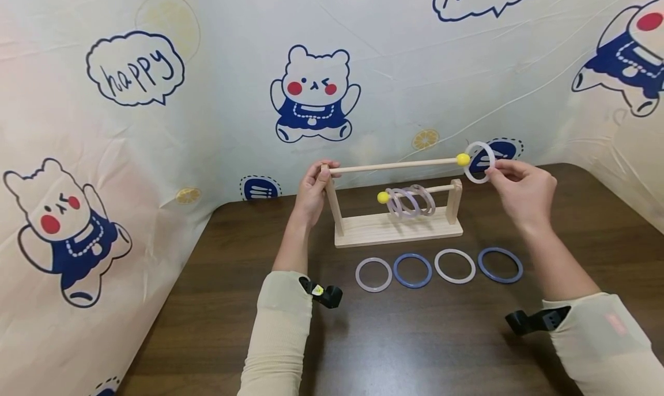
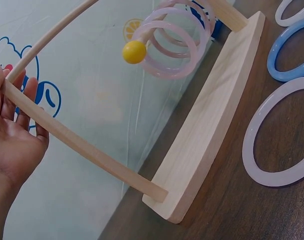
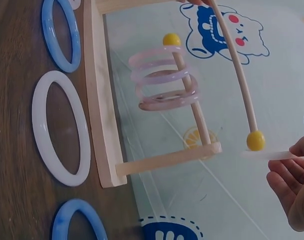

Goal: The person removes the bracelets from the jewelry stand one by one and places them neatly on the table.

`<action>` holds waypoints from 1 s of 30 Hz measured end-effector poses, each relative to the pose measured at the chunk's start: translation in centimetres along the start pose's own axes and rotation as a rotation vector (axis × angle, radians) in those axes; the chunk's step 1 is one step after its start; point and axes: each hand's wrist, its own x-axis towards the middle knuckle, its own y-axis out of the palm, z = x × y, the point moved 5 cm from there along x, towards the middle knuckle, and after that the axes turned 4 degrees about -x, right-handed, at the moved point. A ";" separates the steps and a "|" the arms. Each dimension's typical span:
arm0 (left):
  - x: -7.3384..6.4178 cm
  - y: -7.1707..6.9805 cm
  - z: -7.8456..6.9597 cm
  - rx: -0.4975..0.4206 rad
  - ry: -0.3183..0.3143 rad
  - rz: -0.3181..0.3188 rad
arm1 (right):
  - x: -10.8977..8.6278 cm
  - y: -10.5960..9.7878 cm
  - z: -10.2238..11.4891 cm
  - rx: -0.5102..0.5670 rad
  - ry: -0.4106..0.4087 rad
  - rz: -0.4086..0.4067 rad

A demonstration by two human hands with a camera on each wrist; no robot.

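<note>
L hand [image 1: 311,191], ctr., clamped on stand [image 1: 363,231]; R hand [image 1: 525,193], mid-rt., pinching wht. ring [image 1: 479,144] by rod tip [image 1: 463,159].

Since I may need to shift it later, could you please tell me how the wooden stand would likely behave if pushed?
The wooden stand would probably slide rather than roll, since its base is a flat board. It also looks stiff, being mostly pale wood. Pushed high up, it might tip, as the taller post rises well above the narrow base.
</note>
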 end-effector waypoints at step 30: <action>0.0 -0.1 0.0 0.002 -0.012 0.002 | 0.4 -0.8 -3.4 0.872 0.296 0.223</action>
